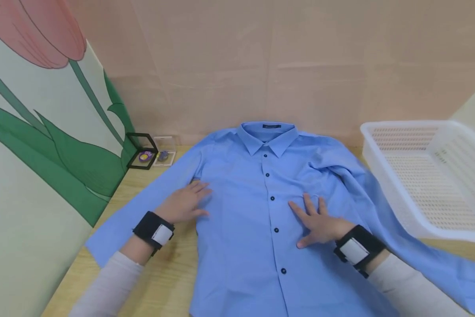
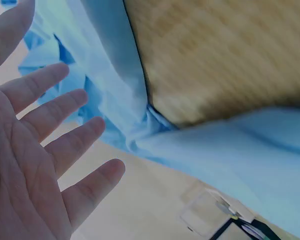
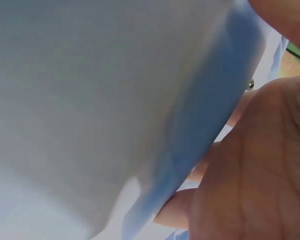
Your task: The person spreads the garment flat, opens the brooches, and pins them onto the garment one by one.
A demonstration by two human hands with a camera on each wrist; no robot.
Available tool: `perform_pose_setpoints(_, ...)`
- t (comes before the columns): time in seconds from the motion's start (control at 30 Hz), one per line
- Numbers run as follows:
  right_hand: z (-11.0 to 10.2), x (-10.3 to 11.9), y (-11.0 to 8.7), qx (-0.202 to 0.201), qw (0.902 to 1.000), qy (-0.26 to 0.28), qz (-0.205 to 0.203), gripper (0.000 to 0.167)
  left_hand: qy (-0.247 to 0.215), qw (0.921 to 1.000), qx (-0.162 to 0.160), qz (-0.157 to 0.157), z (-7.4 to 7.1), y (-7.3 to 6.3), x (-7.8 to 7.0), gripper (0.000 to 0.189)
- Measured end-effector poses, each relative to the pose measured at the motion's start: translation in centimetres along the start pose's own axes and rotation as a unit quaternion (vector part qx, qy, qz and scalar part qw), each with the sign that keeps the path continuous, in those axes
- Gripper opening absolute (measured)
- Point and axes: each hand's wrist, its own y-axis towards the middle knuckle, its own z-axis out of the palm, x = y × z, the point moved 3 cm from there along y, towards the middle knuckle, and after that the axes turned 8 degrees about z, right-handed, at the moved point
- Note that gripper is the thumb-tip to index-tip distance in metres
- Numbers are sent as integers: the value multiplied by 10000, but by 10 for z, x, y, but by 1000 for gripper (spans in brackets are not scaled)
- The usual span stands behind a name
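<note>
Two hands of mine are at the blue shirt (image 1: pixel 237 207), which lies front up on the wooden table (image 1: pixel 174 286), its collar (image 1: pixel 286 141) toward the back wall (image 1: pixel 320 83). My left hand (image 1: pixel 185 202) has its fingers loosely extended over the side edge under the arm, holding nothing; my right hand (image 1: pixel 318 224) is spread wide over the front, beside the row of buttons, gripping nothing either. Whether either palm presses on the cloth I cannot tell. I judge the step in hand to be smoothing the shirt flat, and the next move seems to call for light, flat-handed strokes outward, since creases gather at the shoulder on my right. As for edges, the sleeve on my left (image 1: pixel 120 226) slants down toward the table's edge, with bare wood between it and the body, so that hand has some room. On my right, the other sleeve (image 1: pixel 423 262) runs close past the white basket (image 1: pixel 384 178), leaving little space there. Behind the collar the wall stands near, and the bottom hem lies out of sight. A black-framed case (image 1: pixel 143 152) sits just beyond the left sleeve.
</note>
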Motion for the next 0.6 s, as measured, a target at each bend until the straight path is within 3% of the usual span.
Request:
perform_pose_setpoints(0.17, -3, 7, 0, -4, 10000, -10, -1, 117, 20, 9998, -19, -212, -11, -2, 7, 64)
perform_pose_setpoints(0.4, -2, 8, 0, 46, 9999, 76, 116, 118, -121, 9995, -183, -213, -33, -2, 14, 59)
perform_pose_setpoints(0.6, 0, 6, 1, 84, 9998, 120, 165, 117, -161, 9986, -312, -403, -42, -2, 35, 56)
